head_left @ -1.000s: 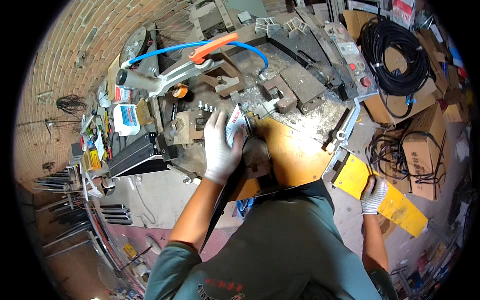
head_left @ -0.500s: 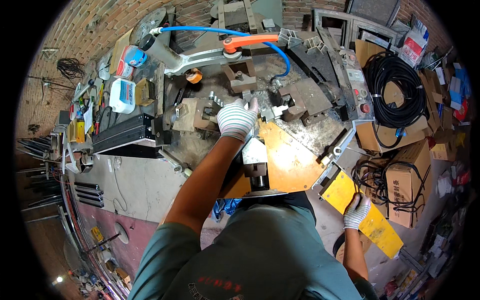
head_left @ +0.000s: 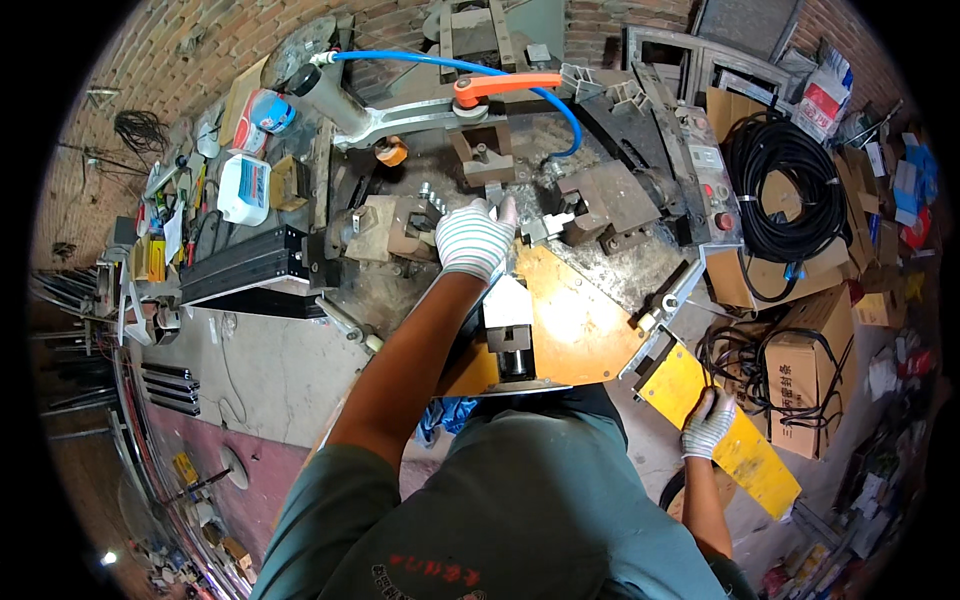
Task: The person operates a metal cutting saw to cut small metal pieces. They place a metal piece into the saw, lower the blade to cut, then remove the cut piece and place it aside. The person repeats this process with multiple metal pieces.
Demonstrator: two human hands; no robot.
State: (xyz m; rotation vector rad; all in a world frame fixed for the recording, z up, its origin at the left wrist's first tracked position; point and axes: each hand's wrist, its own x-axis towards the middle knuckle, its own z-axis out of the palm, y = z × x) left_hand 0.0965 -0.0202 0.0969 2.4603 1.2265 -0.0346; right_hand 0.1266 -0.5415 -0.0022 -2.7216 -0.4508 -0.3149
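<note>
My left hand (head_left: 475,238), in a striped white glove, is closed at the middle of a metal clamping machine, between a left clamp block (head_left: 408,228) and a right clamp block (head_left: 592,205). Its thumb points up; whatever its fingers hold is hidden. Just beyond it stands a rear block (head_left: 483,150); nearer to me are a pale metal block (head_left: 508,305) and an orange-tan plate (head_left: 575,315). Low on the right, my right hand (head_left: 708,424), gloved alike, has its fingers curled over the near edge of a long yellow plate (head_left: 755,465).
An orange-handled lever (head_left: 510,84) and a blue air hose (head_left: 572,125) cross the machine's back. At right are a control panel (head_left: 715,185), coiled black hose (head_left: 785,200) and cardboard boxes (head_left: 805,375). A white jug (head_left: 244,190) and dark profiles (head_left: 250,270) lie left.
The whole view has shifted slightly. Both hands keep the same places, the left among the clamp blocks and the right at the yellow plate.
</note>
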